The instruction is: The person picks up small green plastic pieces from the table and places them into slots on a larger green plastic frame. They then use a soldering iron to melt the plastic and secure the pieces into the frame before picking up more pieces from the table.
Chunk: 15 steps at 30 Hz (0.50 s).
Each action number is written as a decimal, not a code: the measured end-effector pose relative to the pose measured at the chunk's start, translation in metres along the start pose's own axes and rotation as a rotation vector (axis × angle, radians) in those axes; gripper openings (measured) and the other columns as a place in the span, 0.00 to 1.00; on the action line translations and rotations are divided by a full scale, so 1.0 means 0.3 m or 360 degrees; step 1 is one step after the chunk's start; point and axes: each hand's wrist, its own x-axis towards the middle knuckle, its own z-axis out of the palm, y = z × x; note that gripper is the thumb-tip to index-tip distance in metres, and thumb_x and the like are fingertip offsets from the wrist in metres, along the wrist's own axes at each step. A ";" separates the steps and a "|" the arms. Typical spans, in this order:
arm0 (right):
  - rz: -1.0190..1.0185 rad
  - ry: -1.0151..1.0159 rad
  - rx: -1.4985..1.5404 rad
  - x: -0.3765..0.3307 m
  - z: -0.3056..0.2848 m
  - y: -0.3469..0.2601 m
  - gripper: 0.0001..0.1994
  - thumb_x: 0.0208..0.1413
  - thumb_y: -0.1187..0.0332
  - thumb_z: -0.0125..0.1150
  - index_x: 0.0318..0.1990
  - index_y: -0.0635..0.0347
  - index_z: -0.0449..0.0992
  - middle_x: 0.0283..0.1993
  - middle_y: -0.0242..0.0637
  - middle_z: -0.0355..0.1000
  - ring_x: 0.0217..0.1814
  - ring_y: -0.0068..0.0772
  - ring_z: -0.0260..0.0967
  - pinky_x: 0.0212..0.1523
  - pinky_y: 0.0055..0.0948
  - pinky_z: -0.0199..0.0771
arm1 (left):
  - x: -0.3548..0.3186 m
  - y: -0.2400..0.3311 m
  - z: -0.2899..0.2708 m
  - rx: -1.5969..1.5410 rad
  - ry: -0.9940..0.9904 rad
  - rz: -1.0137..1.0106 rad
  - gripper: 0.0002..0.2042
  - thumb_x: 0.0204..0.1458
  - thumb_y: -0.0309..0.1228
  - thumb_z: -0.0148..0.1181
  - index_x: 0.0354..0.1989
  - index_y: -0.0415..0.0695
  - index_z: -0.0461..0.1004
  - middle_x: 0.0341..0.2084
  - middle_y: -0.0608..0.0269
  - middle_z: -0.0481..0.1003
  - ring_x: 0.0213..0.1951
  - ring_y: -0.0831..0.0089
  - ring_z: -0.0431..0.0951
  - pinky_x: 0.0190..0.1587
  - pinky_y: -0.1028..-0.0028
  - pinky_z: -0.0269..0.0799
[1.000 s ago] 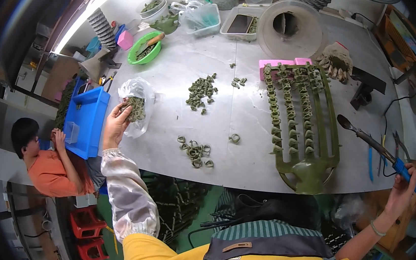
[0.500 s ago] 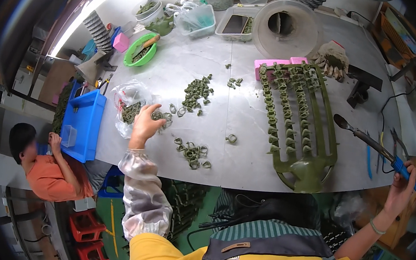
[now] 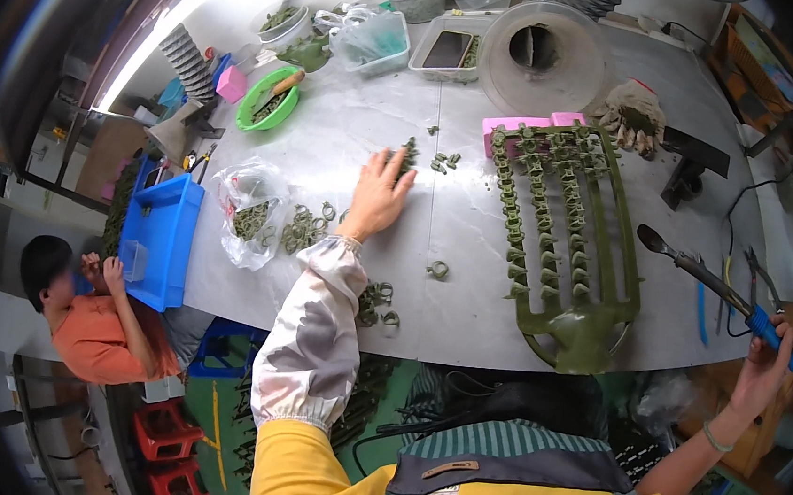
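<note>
My left hand (image 3: pixel 379 201) lies palm down over a pile of small dark green pieces (image 3: pixel 409 157), its fingers somewhat apart; the hand covers much of the pile. At the far right, my right hand (image 3: pixel 759 375) is closed around the blue handle of a soldering iron (image 3: pixel 712 280). The iron's dark shaft and broad spoon-shaped tip point up and left over the table. Between the hands lies a green frame (image 3: pixel 638 269) with long bars, several lined with rows of small green pieces. Its far end rests by a pink block (image 3: pixel 497 124).
Small green rings (image 3: pixel 302 232) lie beside a clear plastic bag (image 3: pixel 247 251). Behind are a green bowl (image 3: pixel 245 119), a large duct mouth (image 3: pixel 502 68) and a soiled glove (image 3: pixel 635 113). At left, a person in orange (image 3: pixel 96 339) sits by a blue tray (image 3: pixel 186 229).
My left hand has moved right and away from me, from the rings near the plastic bag to the pile of green pieces. My right hand still holds the soldering iron in nearly the same place.
</note>
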 end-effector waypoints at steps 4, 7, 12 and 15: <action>0.0006 -0.0002 -0.0003 0.010 -0.021 0.020 0.11 0.66 0.61 0.57 0.43 0.60 0.76 0.49 0.35 0.69 0.33 0.18 0.68 0.37 0.15 0.73 | -0.033 0.141 -0.053 -0.0417 -0.0211 0.0141 0.25 0.66 0.43 0.47 0.69 0.47 0.60 0.68 0.46 0.58 0.71 0.53 0.53 0.71 0.61 0.48; 0.0016 -0.0053 0.0035 0.019 -0.010 0.028 0.11 0.66 0.61 0.57 0.43 0.60 0.76 0.50 0.35 0.69 0.34 0.18 0.67 0.38 0.16 0.72 | -0.096 0.053 -0.183 -0.0656 0.0181 -0.0069 0.18 0.63 0.33 0.56 0.61 0.44 0.70 0.55 0.52 0.75 0.56 0.66 0.75 0.57 0.70 0.71; 0.0038 -0.0049 0.0083 0.037 -0.032 0.046 0.11 0.66 0.61 0.57 0.44 0.59 0.76 0.51 0.35 0.70 0.36 0.18 0.67 0.39 0.16 0.72 | -0.204 -0.062 -0.299 0.0027 0.0143 -0.0351 0.11 0.50 0.24 0.64 0.42 0.40 0.81 0.37 0.53 0.80 0.36 0.62 0.82 0.42 0.68 0.77; 0.0034 -0.0056 0.0085 0.038 -0.047 0.045 0.11 0.66 0.61 0.57 0.44 0.59 0.77 0.52 0.35 0.70 0.36 0.18 0.67 0.39 0.15 0.71 | -0.225 -0.042 -0.244 -0.0002 -0.0002 -0.0205 0.15 0.47 0.22 0.66 0.45 0.40 0.79 0.42 0.53 0.77 0.38 0.59 0.80 0.44 0.66 0.76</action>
